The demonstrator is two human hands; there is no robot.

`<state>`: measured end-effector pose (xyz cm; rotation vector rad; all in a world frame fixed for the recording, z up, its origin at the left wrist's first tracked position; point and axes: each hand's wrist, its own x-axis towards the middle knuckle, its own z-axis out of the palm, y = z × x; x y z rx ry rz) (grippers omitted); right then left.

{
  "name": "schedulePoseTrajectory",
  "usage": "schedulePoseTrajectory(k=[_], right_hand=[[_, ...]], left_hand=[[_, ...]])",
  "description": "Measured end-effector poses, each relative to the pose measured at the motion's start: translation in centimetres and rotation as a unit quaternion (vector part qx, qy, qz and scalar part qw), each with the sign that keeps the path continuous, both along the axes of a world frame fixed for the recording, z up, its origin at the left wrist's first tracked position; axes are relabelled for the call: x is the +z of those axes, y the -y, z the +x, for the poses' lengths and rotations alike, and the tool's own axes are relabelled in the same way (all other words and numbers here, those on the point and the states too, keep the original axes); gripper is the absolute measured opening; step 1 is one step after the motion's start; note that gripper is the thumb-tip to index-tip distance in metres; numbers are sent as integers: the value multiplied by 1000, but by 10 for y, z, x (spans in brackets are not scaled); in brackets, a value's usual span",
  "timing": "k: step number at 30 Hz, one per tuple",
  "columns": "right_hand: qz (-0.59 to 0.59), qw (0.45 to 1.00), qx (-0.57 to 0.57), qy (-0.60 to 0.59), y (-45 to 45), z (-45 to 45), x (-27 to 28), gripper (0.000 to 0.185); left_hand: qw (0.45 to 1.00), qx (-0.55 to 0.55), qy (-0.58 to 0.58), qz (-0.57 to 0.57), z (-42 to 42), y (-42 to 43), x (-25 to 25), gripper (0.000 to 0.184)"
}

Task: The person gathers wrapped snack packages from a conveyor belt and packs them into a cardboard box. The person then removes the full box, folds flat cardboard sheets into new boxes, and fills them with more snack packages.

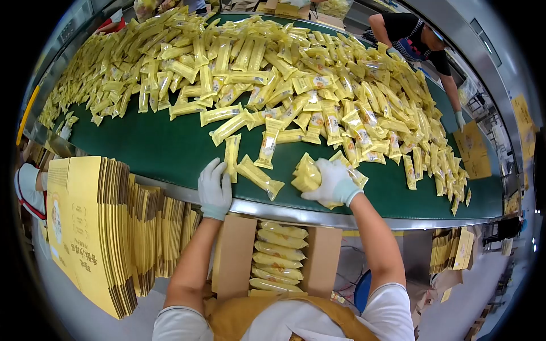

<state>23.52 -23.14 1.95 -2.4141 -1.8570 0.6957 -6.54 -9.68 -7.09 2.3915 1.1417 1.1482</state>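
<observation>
Packets, yellow, heaped across the green table, a few loose near its metal edge. Right hand, white-gloved: grip clamped on a small bunch of packets at the near side. Left hand, also gloved, beside an upright-lying packet; cannot tell whether the grip is closed on it. Below, between the forearms, open box with a row of packets inside. Flat cartons stacked left; co-worker across, far right.

Packets piled on belt. Open box at belt's near edge, packets lined up inside. Flattened cartons left of box, second carton stack right.
</observation>
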Motion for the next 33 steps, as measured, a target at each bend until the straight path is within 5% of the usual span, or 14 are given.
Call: schedulePoseTrajectory(k=[5, 8, 12, 16, 18, 21, 23, 28, 33], right_hand=[[179, 969, 84, 150, 39, -18, -22, 83], [142, 989, 13, 42, 53, -27, -22, 84], [182, 979, 11, 90, 60, -28, -32, 116], [142, 982, -99, -68, 55, -14, -12, 125], [249, 963, -87, -61, 65, -11, 11, 123], [294, 945, -36, -140, 89, -32, 80, 121], [304, 946, 68, -93, 101, -61, 131, 116], [89, 955, 267, 94, 110, -141, 131, 107], [32, 959, 283, -4, 123, -179, 77, 101]], left_hand=[[1000, -2, -2, 4, -1, 2, 1, 28], [1000, -2, -1, 4, -2, 2, 4, 28], [1000, 1, 13, 11, -1, 2, 2, 26], [1000, 6, 14, -10, -2, -1, -1, 24], [1000, 8, 19, -2, -1, -2, -3, 23], [1000, 15, 25, 9, 2, -1, -7, 22], [999, 17, 29, 10, 1, -1, -9, 21], [1000, 20, 12, 11, -1, -8, -11, 22], [999, 35, 5, 21, 3, -9, -17, 20]])
